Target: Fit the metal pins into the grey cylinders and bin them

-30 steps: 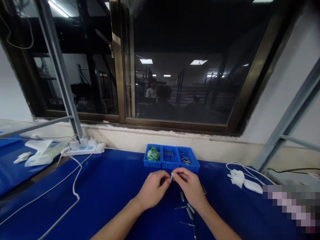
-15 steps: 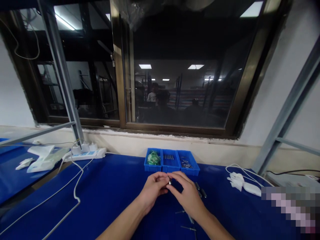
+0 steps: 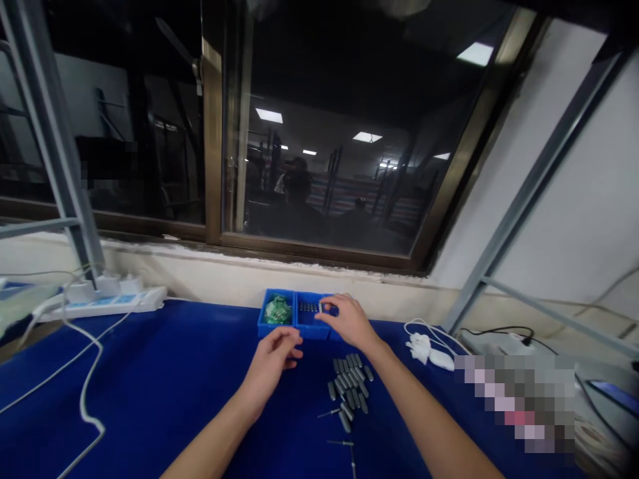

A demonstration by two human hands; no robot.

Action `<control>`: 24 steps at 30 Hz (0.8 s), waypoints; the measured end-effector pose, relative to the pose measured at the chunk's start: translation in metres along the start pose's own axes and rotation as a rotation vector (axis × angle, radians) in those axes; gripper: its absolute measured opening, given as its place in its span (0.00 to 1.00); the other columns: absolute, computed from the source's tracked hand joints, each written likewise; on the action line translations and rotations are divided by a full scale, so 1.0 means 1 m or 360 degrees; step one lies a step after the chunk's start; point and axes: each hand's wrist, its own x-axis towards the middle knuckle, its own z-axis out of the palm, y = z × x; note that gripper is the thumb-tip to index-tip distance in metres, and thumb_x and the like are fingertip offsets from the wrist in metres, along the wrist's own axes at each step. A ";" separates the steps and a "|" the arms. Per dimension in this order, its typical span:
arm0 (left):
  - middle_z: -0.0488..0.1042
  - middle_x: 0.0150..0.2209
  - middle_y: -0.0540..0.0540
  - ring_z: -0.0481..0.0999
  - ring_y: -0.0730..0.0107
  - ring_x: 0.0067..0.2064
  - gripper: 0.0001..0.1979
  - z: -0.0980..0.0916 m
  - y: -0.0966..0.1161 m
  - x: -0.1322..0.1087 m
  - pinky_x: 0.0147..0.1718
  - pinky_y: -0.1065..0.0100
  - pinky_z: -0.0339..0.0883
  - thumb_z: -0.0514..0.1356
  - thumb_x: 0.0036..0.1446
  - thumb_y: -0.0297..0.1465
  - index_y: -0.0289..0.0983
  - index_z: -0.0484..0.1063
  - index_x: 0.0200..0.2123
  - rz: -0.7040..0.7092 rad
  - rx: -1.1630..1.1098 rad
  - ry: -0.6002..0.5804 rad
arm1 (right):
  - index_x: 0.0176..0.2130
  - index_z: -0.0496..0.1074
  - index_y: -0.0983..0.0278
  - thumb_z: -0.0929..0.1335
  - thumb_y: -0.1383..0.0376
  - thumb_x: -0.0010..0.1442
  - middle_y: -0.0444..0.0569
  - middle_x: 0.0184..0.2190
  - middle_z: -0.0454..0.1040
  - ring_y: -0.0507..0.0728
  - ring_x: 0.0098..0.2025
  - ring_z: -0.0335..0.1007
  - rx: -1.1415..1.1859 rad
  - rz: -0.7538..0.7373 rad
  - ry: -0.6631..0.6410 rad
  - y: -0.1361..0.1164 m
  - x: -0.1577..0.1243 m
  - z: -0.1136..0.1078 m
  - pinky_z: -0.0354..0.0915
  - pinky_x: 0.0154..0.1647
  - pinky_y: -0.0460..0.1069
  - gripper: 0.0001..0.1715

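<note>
Head view: half a second ago both my hands met over the desk [image 3: 174, 392] around one small metal piece; now they have parted. My right hand [image 3: 333, 311] has reached forward over the middle blue bin [image 3: 312, 331], its thumb and fingers pinched on the small metal piece [image 3: 321, 308], which stands roughly upright just beside the right end of a row of dark pieces [image 3: 308, 307] in that bin. Whether it touches the bin floor I can't tell. My left hand [image 3: 280, 347] has stayed back over the desk, just in front of the left bin [image 3: 266, 330] with its green bag [image 3: 278, 311]; its fingers are loosely curled, and I see nothing between them.

With my right forearm moved aside, the grey cylinders [image 3: 351, 378] now show as a whole cluster on the desk, with thin pins [image 3: 341, 442] lying near them. The third bin [image 3: 337, 336] is mostly hidden behind my right hand. I take the change to mean that two-handed handling of this piece is over and it is now being lined up with the row.
</note>
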 end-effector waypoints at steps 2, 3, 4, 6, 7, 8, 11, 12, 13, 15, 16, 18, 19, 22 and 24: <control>0.79 0.39 0.44 0.77 0.67 0.35 0.27 -0.001 0.002 0.002 0.35 0.68 0.68 0.70 0.47 0.53 0.36 0.76 0.38 0.0060 0.0096 0.0018 | 0.49 0.82 0.58 0.75 0.54 0.63 0.49 0.44 0.83 0.63 0.54 0.72 -0.0145 0.0055 -0.0157 0.004 0.031 0.003 0.60 0.56 0.56 0.17; 0.79 0.37 0.45 0.76 0.68 0.35 0.26 -0.002 0.002 0.002 0.34 0.68 0.67 0.69 0.47 0.53 0.36 0.76 0.36 0.0082 0.0128 0.0014 | 0.47 0.83 0.58 0.77 0.54 0.61 0.49 0.42 0.84 0.64 0.54 0.72 -0.0194 0.0054 -0.0242 0.004 0.045 0.008 0.59 0.57 0.57 0.16; 0.78 0.36 0.45 0.75 0.68 0.34 0.25 -0.002 0.002 0.003 0.34 0.68 0.66 0.68 0.48 0.53 0.36 0.76 0.35 0.0099 0.0152 0.0010 | 0.45 0.83 0.58 0.78 0.55 0.59 0.49 0.40 0.84 0.64 0.53 0.72 -0.0243 0.0041 -0.0325 0.003 0.056 0.015 0.57 0.57 0.58 0.16; 0.78 0.34 0.46 0.74 0.68 0.33 0.24 -0.002 0.002 0.003 0.33 0.68 0.65 0.67 0.49 0.52 0.37 0.76 0.34 0.0120 0.0185 0.0003 | 0.42 0.84 0.58 0.79 0.54 0.56 0.49 0.37 0.84 0.65 0.54 0.72 -0.0328 -0.0001 -0.0462 0.000 0.073 0.031 0.55 0.58 0.59 0.16; 0.77 0.34 0.47 0.74 0.68 0.33 0.24 -0.002 0.001 0.004 0.33 0.68 0.64 0.67 0.49 0.52 0.37 0.76 0.34 0.0122 0.0195 -0.0001 | 0.43 0.84 0.57 0.79 0.54 0.56 0.50 0.37 0.84 0.65 0.54 0.71 -0.0364 -0.0017 -0.0506 -0.001 0.077 0.037 0.54 0.58 0.59 0.17; 0.77 0.33 0.47 0.74 0.68 0.32 0.23 -0.002 0.001 0.004 0.32 0.68 0.63 0.66 0.49 0.52 0.37 0.76 0.34 0.0119 0.0202 -0.0006 | 0.44 0.84 0.57 0.79 0.53 0.56 0.51 0.37 0.84 0.66 0.55 0.71 -0.0397 -0.0025 -0.0537 -0.002 0.081 0.043 0.54 0.58 0.60 0.17; 0.76 0.33 0.47 0.73 0.67 0.32 0.24 -0.002 0.002 0.004 0.32 0.68 0.61 0.66 0.47 0.52 0.37 0.76 0.33 0.0091 0.0216 -0.0014 | 0.44 0.84 0.58 0.77 0.52 0.58 0.53 0.36 0.84 0.67 0.57 0.69 -0.0484 -0.0018 -0.0594 0.002 0.084 0.050 0.53 0.59 0.61 0.18; 0.76 0.33 0.47 0.73 0.67 0.32 0.24 -0.002 0.002 0.003 0.32 0.68 0.61 0.66 0.47 0.52 0.37 0.76 0.34 0.0083 0.0220 -0.0017 | 0.43 0.85 0.58 0.77 0.52 0.59 0.54 0.36 0.84 0.68 0.58 0.69 -0.0506 -0.0019 -0.0616 0.005 0.084 0.051 0.53 0.59 0.62 0.16; 0.76 0.33 0.47 0.73 0.67 0.32 0.24 -0.001 0.002 0.003 0.32 0.68 0.61 0.66 0.47 0.52 0.37 0.76 0.34 0.0077 0.0225 -0.0020 | 0.41 0.85 0.58 0.77 0.51 0.60 0.53 0.35 0.84 0.68 0.58 0.69 -0.0522 -0.0027 -0.0642 0.007 0.084 0.050 0.54 0.60 0.63 0.15; 0.76 0.33 0.47 0.73 0.67 0.32 0.23 -0.001 0.002 0.004 0.33 0.68 0.61 0.66 0.47 0.52 0.37 0.75 0.34 0.0076 0.0236 -0.0032 | 0.42 0.83 0.60 0.75 0.50 0.62 0.52 0.40 0.83 0.67 0.59 0.70 -0.0545 -0.0059 -0.0691 0.010 0.084 0.050 0.57 0.63 0.65 0.17; 0.76 0.33 0.47 0.73 0.67 0.32 0.23 -0.001 0.000 0.004 0.33 0.68 0.60 0.66 0.47 0.52 0.37 0.75 0.34 0.0079 0.0244 -0.0042 | 0.45 0.82 0.61 0.74 0.50 0.64 0.52 0.44 0.82 0.66 0.59 0.71 -0.0558 -0.0080 -0.0708 0.010 0.084 0.050 0.59 0.64 0.66 0.18; 0.76 0.33 0.47 0.72 0.67 0.32 0.23 -0.002 -0.003 0.005 0.32 0.68 0.60 0.66 0.48 0.52 0.37 0.75 0.34 0.0102 0.0264 -0.0068 | 0.52 0.77 0.63 0.72 0.51 0.68 0.53 0.53 0.78 0.64 0.59 0.72 -0.0584 -0.0120 -0.0716 0.009 0.085 0.051 0.65 0.63 0.67 0.21; 0.76 0.32 0.47 0.72 0.67 0.32 0.23 -0.003 -0.005 0.006 0.32 0.68 0.60 0.66 0.49 0.52 0.37 0.75 0.34 0.0117 0.0278 -0.0078 | 0.55 0.75 0.64 0.71 0.53 0.69 0.54 0.56 0.76 0.64 0.59 0.73 -0.0597 -0.0136 -0.0710 0.007 0.086 0.052 0.68 0.62 0.66 0.22; 0.75 0.33 0.47 0.72 0.67 0.32 0.22 -0.005 -0.010 0.009 0.32 0.67 0.60 0.65 0.51 0.52 0.37 0.75 0.34 0.0140 0.0324 -0.0097 | 0.59 0.73 0.64 0.71 0.56 0.70 0.55 0.59 0.74 0.63 0.57 0.74 -0.0623 -0.0165 -0.0678 0.002 0.088 0.054 0.73 0.58 0.64 0.23; 0.76 0.33 0.47 0.73 0.66 0.33 0.23 -0.006 -0.011 0.011 0.32 0.67 0.61 0.65 0.52 0.52 0.37 0.75 0.35 0.0138 0.0344 -0.0104 | 0.59 0.73 0.64 0.71 0.56 0.70 0.55 0.58 0.75 0.63 0.56 0.75 -0.0631 -0.0168 -0.0657 0.000 0.089 0.055 0.74 0.56 0.63 0.23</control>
